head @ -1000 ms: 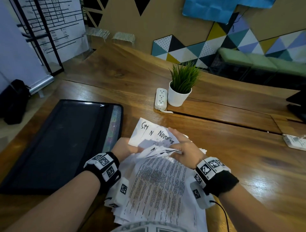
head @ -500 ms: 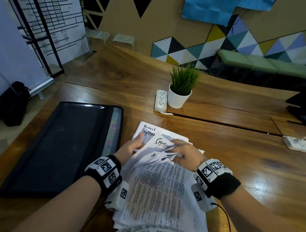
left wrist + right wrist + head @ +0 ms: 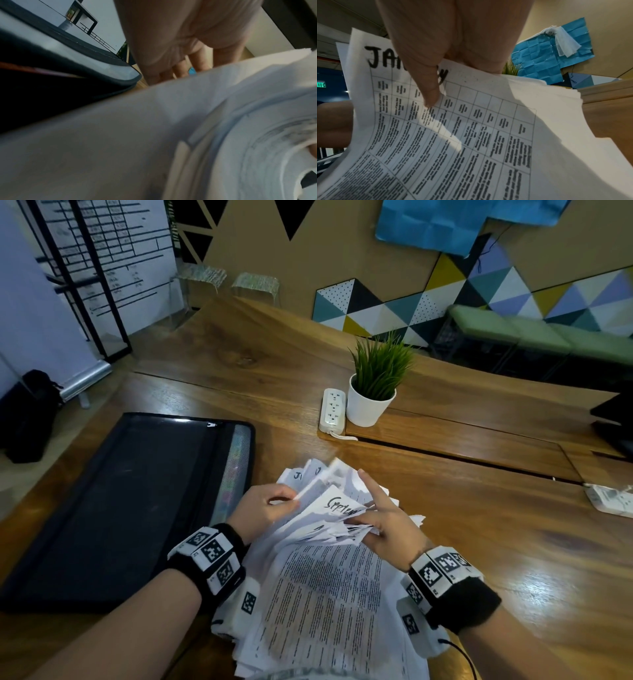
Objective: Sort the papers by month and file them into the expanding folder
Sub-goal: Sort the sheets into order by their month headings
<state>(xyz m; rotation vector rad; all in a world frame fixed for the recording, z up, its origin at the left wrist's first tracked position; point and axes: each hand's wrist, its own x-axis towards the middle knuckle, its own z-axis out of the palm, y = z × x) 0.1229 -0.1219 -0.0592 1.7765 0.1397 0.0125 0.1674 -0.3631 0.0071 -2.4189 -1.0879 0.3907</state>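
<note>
Stack of papers (image 3: 329,594) lies on the tabletop (image 3: 479,542), near edge, between both forearms. Top sheets are fanned up at the far end; printed text faces up on the nearer part.

Left hand (image 3: 263,508): thumb and fingers pinch the edge of a lifted sheet at the left of the fan. In the left wrist view, the palm (image 3: 171,33) sits above a curled mass of white paper (image 3: 223,135); fingertips go out of sight behind the paper edge.

Right hand (image 3: 387,525): index finger points up and away, the other fingers curl round the right side of the fanned sheets. In the right wrist view, the thumb (image 3: 429,86) presses on a gridded sheet (image 3: 453,135) headed with handwritten "JAN..."; the rest of the word is covered.

One raised sheet (image 3: 339,506) between the hands shows a handwritten "Septem...". Two corners farther back show a "J"; the rest is unreadable.

Folder (image 3: 120,501), black, lies flat on the tabletop left of the papers, just beside the left wrist; coloured pocket edges show along its right side.

Far right of the papers: potted plant (image 3: 375,385) with a power strip (image 3: 333,410) touching its left side.
</note>
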